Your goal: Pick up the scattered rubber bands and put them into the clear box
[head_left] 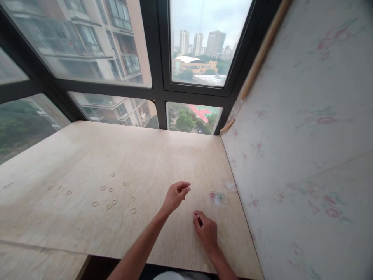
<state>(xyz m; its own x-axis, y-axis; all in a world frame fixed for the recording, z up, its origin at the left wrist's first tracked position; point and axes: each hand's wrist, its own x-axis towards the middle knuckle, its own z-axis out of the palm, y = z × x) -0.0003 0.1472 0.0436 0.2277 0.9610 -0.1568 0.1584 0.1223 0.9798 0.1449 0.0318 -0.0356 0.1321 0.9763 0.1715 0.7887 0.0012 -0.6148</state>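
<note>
My left hand (175,195) hovers above the pale marbled tabletop, thumb and fingertips drawn together in a pinch. A tiny whitish spot shows at its thumb tip, too small to name. Nearer to me and to the right, my right hand (206,230) is curled, its index finger and thumb pressed close; whatever lies between them is hidden. Just beyond the right hand rests a small clear plastic packet (217,199) with red and green marks. Left of my hands, several thin rings (115,202) lie scattered flat, apart from both hands.
Another clear plastic piece (230,186) lies against the right wall (291,175), which has floral paper. A thin stick-like thing (8,185) is at the far left. Dark-framed windows (159,91) bound the tabletop (163,155) at the back; a gap opens at its front edge.
</note>
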